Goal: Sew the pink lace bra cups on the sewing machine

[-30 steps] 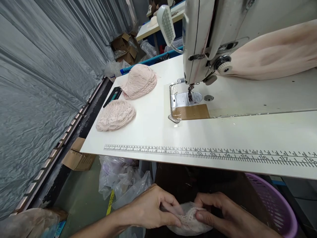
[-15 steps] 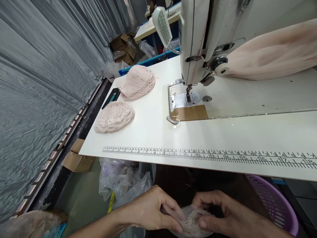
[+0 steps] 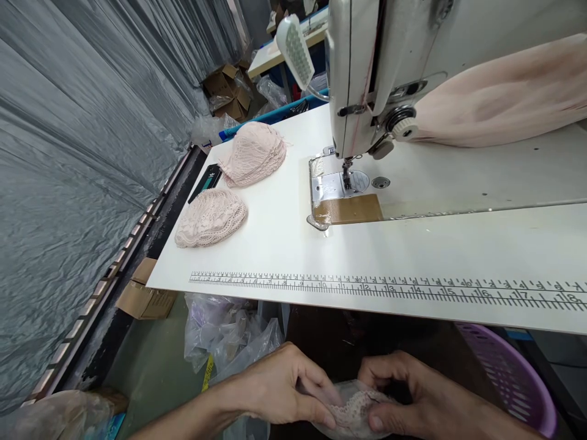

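Observation:
Low in the head view, in front of the table edge, my left hand (image 3: 287, 388) and my right hand (image 3: 413, 394) pinch a pale pink lace piece (image 3: 360, 406) between them. The piece has a scalloped lace edge and a sheer, cup-like part, its lower portion cut off by the frame. Both hands are closed on it, thumbs on top. On the white table (image 3: 275, 244) lie two stacks of pink lace cups, a far stack (image 3: 254, 153) and a near stack (image 3: 211, 218). A black-and-teal flat item (image 3: 206, 182) sits beside them.
A sewing machine (image 3: 353, 79) stands on the table, its needle over the metal plate. Pink fabric (image 3: 504, 91) lies behind it. A printed ruler (image 3: 367, 287) runs along the front edge. Below are a purple basket (image 3: 513, 366), plastic bags (image 3: 229, 330) and a cardboard box (image 3: 147, 293).
The view has shifted slightly. Both hands keep their hold on the lace piece, with barely any movement; the stacks on the table stay put.

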Demonstrator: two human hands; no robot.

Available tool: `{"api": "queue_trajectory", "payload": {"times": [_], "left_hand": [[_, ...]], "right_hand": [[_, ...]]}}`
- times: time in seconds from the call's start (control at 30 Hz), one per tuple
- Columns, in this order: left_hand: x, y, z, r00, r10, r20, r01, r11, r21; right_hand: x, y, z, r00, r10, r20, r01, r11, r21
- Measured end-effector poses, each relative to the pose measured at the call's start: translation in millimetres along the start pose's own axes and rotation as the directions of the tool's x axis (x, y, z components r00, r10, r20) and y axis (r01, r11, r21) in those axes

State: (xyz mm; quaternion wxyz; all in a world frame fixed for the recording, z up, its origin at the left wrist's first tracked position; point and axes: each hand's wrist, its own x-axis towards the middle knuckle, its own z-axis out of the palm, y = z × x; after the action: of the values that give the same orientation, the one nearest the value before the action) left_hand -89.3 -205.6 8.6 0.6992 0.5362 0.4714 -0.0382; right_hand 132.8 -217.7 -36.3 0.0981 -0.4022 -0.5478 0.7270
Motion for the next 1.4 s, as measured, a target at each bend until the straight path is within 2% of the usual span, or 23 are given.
{"api": "queue_trajectory", "payload": {"times": [0.23,0.47,0.73,0.87,1.03,1.17,1.33,1.4], "left_hand": [[1.0,0.9,0.1,0.999,0.034,0.018,-0.035,0.999,0.038],[1.9,0.9,-2.0,1.000,0.011,0.025,-0.012,0.999,0.032],[3.9,-2.0,-1.3,1.000,0.029,-0.005,-0.029,0.999,-0.022],[3.7,-3.6,-0.3,0.998,0.046,-0.034,-0.046,0.999,0.004],[1.6,-3.8,-0.9,0.998,0.069,-0.003,-0.069,0.998,-0.006],[0.9,1.2,0.0,0.998,0.051,-0.043,-0.049,0.998,0.045],[2.7,4.9,0.7,0.998,0.011,-0.066,-0.006,0.997,0.073],[3.9,3.2,0.3,0.997,0.006,-0.072,-0.001,0.997,0.077]], "right_hand": [[5.4,3.0,4.4,0.999,-0.021,0.045,0.018,0.997,0.073],[6.2,-1.3,4.5,1.000,-0.023,-0.009,0.023,1.000,0.013],[9.0,-1.1,7.7,0.999,-0.025,0.042,0.023,0.999,0.048],[10.1,-1.3,10.6,0.999,-0.051,-0.008,0.051,0.998,-0.024],[7.1,-4.5,8.1,0.999,-0.053,0.012,0.054,0.994,-0.090],[4.0,-5.3,6.0,0.999,-0.036,-0.020,0.032,0.985,-0.168],[3.4,-4.1,5.8,0.996,-0.065,0.053,0.069,0.994,-0.085],[5.0,-4.3,7.5,0.997,-0.057,0.049,0.060,0.996,-0.070]]}}
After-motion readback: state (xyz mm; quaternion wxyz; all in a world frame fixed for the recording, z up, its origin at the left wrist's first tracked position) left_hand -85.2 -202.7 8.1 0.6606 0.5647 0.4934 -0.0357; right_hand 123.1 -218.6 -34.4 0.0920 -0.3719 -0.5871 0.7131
